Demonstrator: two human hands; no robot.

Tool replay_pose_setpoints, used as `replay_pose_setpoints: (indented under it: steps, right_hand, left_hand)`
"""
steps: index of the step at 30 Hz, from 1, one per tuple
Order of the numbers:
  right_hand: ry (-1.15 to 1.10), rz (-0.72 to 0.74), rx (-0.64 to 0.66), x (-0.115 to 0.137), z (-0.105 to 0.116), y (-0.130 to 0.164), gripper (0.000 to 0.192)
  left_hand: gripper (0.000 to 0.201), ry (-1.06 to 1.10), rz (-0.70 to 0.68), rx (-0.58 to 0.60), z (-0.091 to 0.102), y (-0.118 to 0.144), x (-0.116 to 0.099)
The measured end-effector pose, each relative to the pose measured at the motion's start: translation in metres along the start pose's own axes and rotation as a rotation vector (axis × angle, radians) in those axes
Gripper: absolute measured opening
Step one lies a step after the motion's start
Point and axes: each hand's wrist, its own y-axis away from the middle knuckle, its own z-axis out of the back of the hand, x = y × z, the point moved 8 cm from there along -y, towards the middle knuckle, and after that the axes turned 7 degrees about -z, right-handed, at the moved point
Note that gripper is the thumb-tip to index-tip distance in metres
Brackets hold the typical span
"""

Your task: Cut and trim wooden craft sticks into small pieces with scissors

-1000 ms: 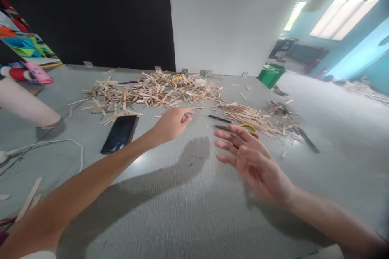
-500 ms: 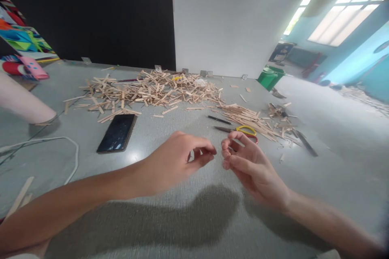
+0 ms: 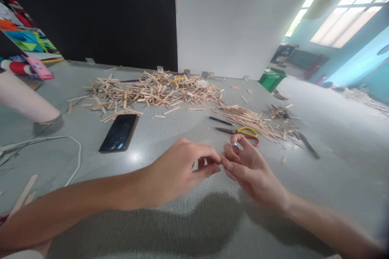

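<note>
My left hand (image 3: 179, 172) is closed in a pinch above the grey tabletop (image 3: 170, 226), thumb and fingertips together. Its tips meet those of my right hand (image 3: 253, 172), which also pinches with thumb against forefinger while the other fingers curl. Whatever sits between the fingertips, if anything, is too small or hidden to make out. Just behind my right hand lie scissors (image 3: 233, 131) with one yellow and one red handle, partly covered by its fingers. A black pen (image 3: 221, 121) rests beyond the scissors.
Short wooden sticks (image 3: 158, 91) form a loose heap at the back; longer wooden sticks (image 3: 246, 119) lie right of it. A black phone (image 3: 118, 132), a white cable (image 3: 79, 151) and a pale cylinder (image 3: 30, 99) are on the left. A metal blade (image 3: 308, 145) lies at right.
My fingertips have come together; a small gap separated them before. My right thumb and forefinger have closed into a pinch. The view has shifted slightly.
</note>
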Motion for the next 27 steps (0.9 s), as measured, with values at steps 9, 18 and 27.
replay_pose_setpoints:
  steps: [9,18,27]
  right_hand:
    - [0.059,0.005,-0.01,-0.0036,0.0029,-0.0016,0.043]
    - [0.054,0.089,0.006,-0.0004,0.0059,-0.0021,0.037]
    - [0.017,0.044,0.031,-0.0058,0.004,-0.0025,0.043]
  left_hand:
    - [0.004,0.006,0.059,-0.002,-0.0018,0.0005,0.0035]
    - [0.005,0.034,0.108,-0.048,0.0011,-0.0009,0.008]
    - [0.005,0.003,0.048,-0.045,-0.0022,-0.0027,0.0086]
